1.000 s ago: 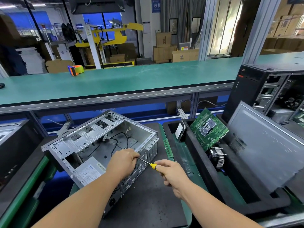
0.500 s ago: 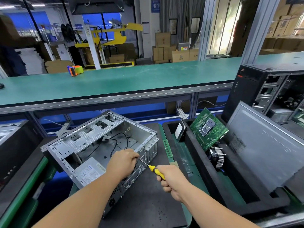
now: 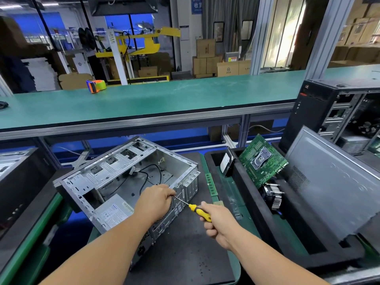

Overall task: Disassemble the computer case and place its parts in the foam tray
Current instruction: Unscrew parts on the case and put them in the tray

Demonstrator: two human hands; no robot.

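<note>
In the head view, the open computer case [image 3: 127,182] lies on its side on a dark mat [image 3: 185,254] on the tabletop, its open face turned up. Inside it sit a grey power supply [image 3: 114,212] in the near corner, just left of the left hand [image 3: 155,201], and loose black cables [image 3: 148,175] beyond that hand on the case floor. The left hand's grip is curled over the case's near rear edge, fingers hooked on the rim. The right hand [image 3: 218,225] has its grip clenched round the yellow handle of a screwdriver [image 3: 195,208], whose thin shaft runs up and left to the case's rear panel right beside the left fingers. To the right of the right hand stands the black foam tray [image 3: 257,214]: a hard drive [image 3: 226,163] stands on edge in its far-left slot, a green motherboard [image 3: 262,161] leans tilted in the next compartment, and a finned heatsink [image 3: 272,195] lies below the board. A grey side panel [image 3: 333,182] leans over the tray's right part. A green memory stick [image 3: 210,185] lies in the narrow strip between case and tray, beyond the right hand. Bare mat extends below both hands toward the near edge.
</note>
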